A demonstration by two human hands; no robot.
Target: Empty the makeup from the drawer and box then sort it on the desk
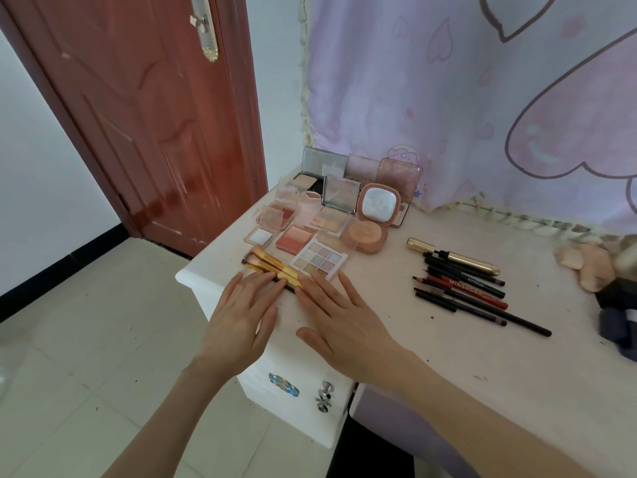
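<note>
Several gold-handled makeup brushes (267, 263) lie side by side near the white desk's (431, 357) left front corner. My left hand (241, 315) and my right hand (339, 322) rest flat on the desk with fingers spread, fingertips touching the brushes' near ends from either side. Behind the brushes sits a cluster of open palettes and compacts (331, 215), including a nine-pan eyeshadow palette (319, 259). Several black and red pencils and a gold tube (468, 284) lie in a row to the right. Sponges and puffs (586, 263) sit at the far right.
A dark blurred item (617, 315) lies at the desk's right edge. Drawer fronts with a blue knob (283, 384) and a silver knob (324, 396) are shut below my hands. A red-brown door (144, 115) stands at left; a lilac cloth (482, 98) hangs behind.
</note>
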